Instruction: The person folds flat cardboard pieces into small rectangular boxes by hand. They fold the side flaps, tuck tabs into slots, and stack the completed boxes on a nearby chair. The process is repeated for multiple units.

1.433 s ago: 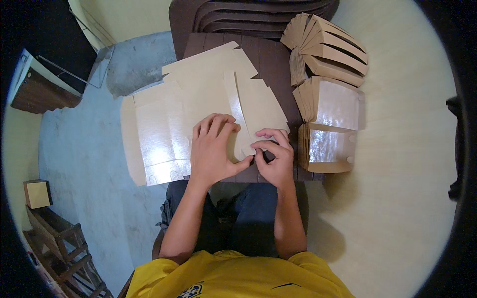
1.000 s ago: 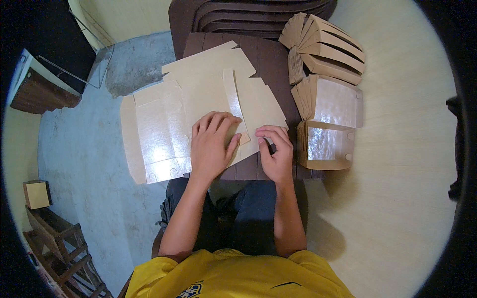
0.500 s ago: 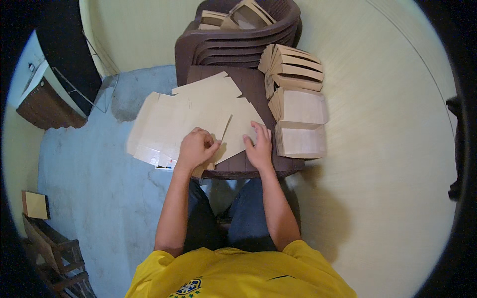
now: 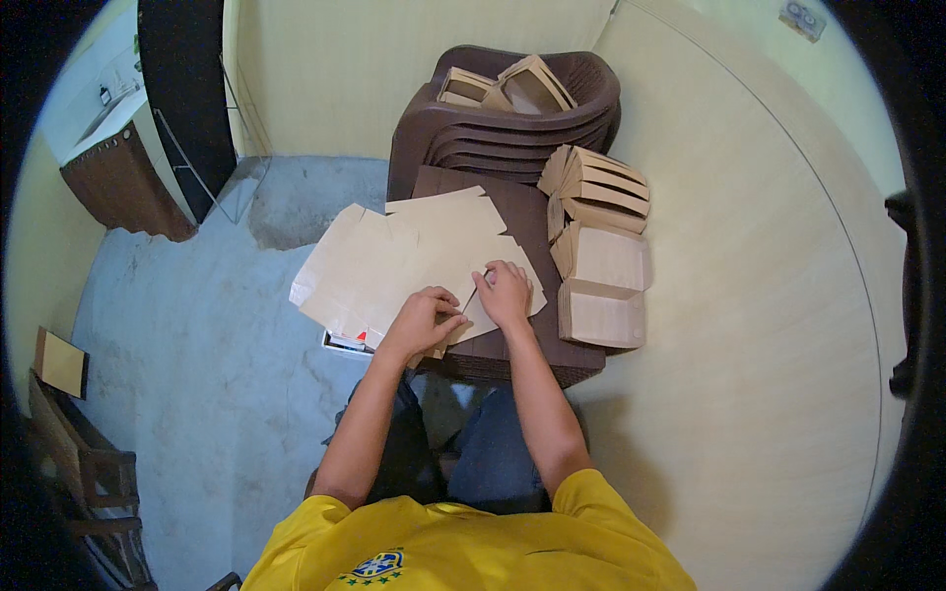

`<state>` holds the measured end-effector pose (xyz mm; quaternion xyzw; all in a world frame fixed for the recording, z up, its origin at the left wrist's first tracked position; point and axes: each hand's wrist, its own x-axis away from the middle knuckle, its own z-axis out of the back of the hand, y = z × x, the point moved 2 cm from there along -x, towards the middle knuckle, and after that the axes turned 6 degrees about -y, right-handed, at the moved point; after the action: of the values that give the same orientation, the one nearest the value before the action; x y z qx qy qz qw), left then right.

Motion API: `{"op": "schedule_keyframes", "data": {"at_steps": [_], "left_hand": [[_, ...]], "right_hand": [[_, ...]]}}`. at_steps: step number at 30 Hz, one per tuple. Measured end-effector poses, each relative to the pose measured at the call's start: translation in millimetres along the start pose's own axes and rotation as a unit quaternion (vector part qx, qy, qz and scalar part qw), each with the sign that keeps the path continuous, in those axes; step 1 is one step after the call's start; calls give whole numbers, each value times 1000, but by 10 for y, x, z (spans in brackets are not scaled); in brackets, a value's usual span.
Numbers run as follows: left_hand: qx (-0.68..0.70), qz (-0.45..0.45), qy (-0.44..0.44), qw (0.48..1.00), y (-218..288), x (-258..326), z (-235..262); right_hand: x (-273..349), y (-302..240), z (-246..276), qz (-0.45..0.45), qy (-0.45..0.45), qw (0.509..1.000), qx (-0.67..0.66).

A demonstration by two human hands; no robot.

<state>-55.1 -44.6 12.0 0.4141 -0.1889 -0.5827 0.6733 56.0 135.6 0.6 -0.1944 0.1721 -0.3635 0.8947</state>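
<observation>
Now pressing flat cardboard sheet [image 4: 414, 261] under both palms: left hand [image 4: 426, 320] nearer, right hand [image 4: 507, 293] just beyond, sheet stretching leftward.

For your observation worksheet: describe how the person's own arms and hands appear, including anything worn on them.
Both forearms are bare, as are the left hand and right hand: no gloves, and no watch or rings that I can make out. Short yellow shirt sleeves cover only the upper arms.

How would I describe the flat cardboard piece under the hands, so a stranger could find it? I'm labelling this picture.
Start at the stack of dark brown plastic chairs against the wall; before it stands a brown stool covered in tan cardboard. The flat box blank lies spread across it, overhanging its left edge, under the left hand and right hand. Unlike the folded boxes at its right, it is unfolded.
</observation>
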Motion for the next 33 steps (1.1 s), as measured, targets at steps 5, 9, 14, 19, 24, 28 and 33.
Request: {"op": "schedule_keyframes", "data": {"at_steps": [5, 9, 14, 19, 24, 28, 33], "left_hand": [[7, 42, 70, 997, 32, 40, 52], [-63, 87, 261, 959, 183, 296, 48], [-39, 224, 287, 930, 322, 565, 53], [-89, 196, 345, 914, 650, 593, 180], [-253, 102, 401, 875, 1206, 429, 204], [-292, 11, 302, 907, 1215, 133, 157], [-334, 33, 108, 936, 557, -345, -115]], "right_hand": [[-230, -69, -34, 53, -62, 977, -197], [-125, -180, -26, 20, -175, 868, -464], [-3, -392, -55, 31, -203, 813, -545], [105, -633, 10, 83, -174, 741, -644], [280, -627, 406, 87, -133, 594, -789], [318, -287, 474, 39, 2, 621, -783], [394, 274, 207, -56, 95, 868, -484]]}}
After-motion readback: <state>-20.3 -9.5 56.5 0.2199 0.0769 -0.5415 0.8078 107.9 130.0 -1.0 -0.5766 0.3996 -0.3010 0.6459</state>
